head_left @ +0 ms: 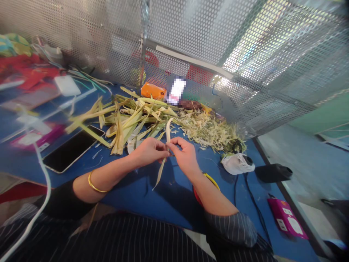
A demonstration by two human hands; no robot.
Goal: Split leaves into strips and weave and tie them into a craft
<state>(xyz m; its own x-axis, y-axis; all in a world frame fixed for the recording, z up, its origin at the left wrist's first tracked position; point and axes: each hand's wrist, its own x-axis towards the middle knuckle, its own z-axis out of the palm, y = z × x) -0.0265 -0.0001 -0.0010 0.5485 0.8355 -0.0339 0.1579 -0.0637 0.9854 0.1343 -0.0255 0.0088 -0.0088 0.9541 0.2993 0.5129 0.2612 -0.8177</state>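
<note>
Yellow-green strip (168, 131) is pinched by both hands over the blue bench (131, 200), fingertips of left hand (151, 150) and right hand (185, 154) almost together. Its upper end stands up near the leaves (131, 122), lower end hangs below the fingers. Risks, my read: uneven pull could split it or slip it out of a light pinch; upper end could snag in the leaves. Shreds (209, 131) sit right beside them, so a stray sweep would mix the two. Black phone (71, 148) lies near the left forearm, could get nudged. Can't see: exact grip, fingers cover it. Red and yellow item (211, 181) is mostly under the right forearm. Lit screen (177, 91) is pixelated; far left is blurred.
</note>
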